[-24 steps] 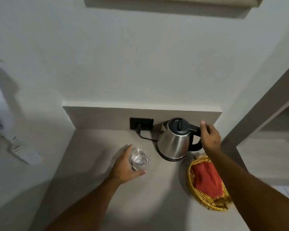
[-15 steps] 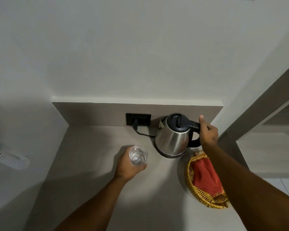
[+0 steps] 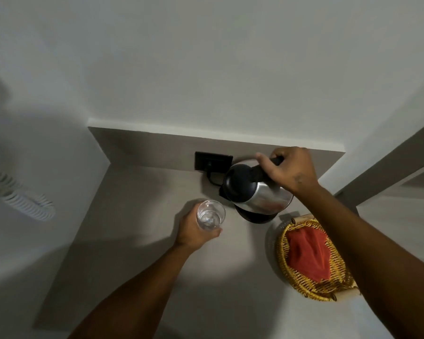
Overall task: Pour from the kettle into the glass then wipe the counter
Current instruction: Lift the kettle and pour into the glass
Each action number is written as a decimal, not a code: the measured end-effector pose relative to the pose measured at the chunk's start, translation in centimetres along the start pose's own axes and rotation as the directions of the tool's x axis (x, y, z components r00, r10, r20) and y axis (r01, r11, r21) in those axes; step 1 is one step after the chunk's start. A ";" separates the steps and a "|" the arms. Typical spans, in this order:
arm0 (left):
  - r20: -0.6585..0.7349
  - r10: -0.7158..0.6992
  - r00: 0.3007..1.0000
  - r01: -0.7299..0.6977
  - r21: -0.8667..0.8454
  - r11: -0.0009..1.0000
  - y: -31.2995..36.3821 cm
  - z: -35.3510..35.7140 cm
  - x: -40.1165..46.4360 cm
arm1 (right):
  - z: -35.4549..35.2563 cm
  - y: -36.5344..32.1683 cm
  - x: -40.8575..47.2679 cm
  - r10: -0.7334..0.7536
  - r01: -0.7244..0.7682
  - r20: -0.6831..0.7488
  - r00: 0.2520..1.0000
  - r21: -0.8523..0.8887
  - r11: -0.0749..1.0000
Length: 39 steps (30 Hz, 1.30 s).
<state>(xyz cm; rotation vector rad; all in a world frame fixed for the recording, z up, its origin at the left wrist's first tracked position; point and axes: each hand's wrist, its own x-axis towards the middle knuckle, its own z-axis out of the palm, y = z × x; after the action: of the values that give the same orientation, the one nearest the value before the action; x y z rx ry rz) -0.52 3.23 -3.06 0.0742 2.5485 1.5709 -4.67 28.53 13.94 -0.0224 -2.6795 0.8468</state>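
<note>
A steel kettle [image 3: 262, 194] with a black lid is lifted off its black base [image 3: 255, 217] and tilted left, spout toward the glass. My right hand [image 3: 289, 168] is shut around its black handle. A clear glass [image 3: 210, 214] sits just left of the kettle, held from the near side by my left hand [image 3: 194, 232]. I cannot tell whether the glass rests on the grey counter [image 3: 145, 241] or is raised. No water stream is visible. A red cloth [image 3: 307, 254] lies in a wicker basket [image 3: 287, 265] at the right.
A black wall socket [image 3: 213, 160] with the kettle's cord plugged in sits on the backsplash behind the kettle. White walls close in the counter at the back and left. A white ribbed object [image 3: 27, 204] hangs at the left.
My right hand has closed on the kettle handle, lifted the kettle off its base and tipped it toward the glass. My left hand keeps its hold on the glass.
</note>
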 end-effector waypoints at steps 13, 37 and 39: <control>0.023 -0.059 0.998 0.059 -0.023 0.998 -0.6 -0.2 -0.1 | 2.1 -8.7 -1.0 -0.417 0.539 0.341 0.842 -0.520 0.663; 0.042 -0.060 0.997 0.062 -0.054 0.997 -0.6 -0.4 -0.3 | 0.8 -13.1 -0.7 -0.454 0.604 0.405 0.794 -0.613 0.509; 0.040 -0.059 0.997 0.061 -0.052 0.997 -0.6 -0.4 -0.4 | 0.7 -13.2 -0.7 -0.446 0.600 0.408 0.797 -0.619 0.506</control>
<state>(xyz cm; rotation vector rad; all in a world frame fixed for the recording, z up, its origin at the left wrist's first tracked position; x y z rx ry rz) -0.21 2.53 -3.37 0.0219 2.4547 1.5986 -3.16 17.22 20.61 0.7025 -2.7387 -0.4723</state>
